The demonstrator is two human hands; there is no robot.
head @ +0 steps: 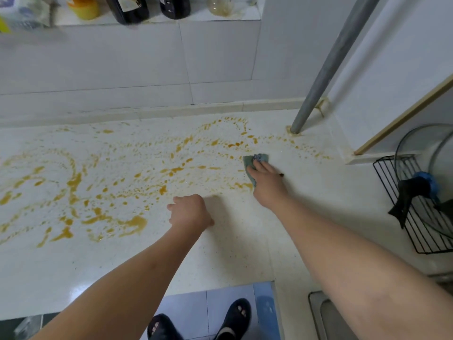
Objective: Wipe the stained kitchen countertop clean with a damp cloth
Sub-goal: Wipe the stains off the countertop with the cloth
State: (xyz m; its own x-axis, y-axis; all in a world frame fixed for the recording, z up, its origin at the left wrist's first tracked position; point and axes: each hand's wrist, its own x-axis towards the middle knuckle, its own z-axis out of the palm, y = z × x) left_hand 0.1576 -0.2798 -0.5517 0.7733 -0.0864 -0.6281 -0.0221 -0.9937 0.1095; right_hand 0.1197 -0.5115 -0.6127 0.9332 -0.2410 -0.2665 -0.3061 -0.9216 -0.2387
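My 2 dark slippers (199, 322) stand on the blue floor below the surface's (245, 253) front edge. My left grip (190, 213) rests clenched on the surface, holding nothing, beside the orange stains (73, 182). My right grip (266, 179) presses flat on the green cloth (255, 159) toward the back right corner, near the metal pole (331, 67).

A small grey-green folded cloth (255, 160) lies flat on the pale speckled stone counter (220, 253), at the right edge of wide orange-yellow smeared stains (137, 173).
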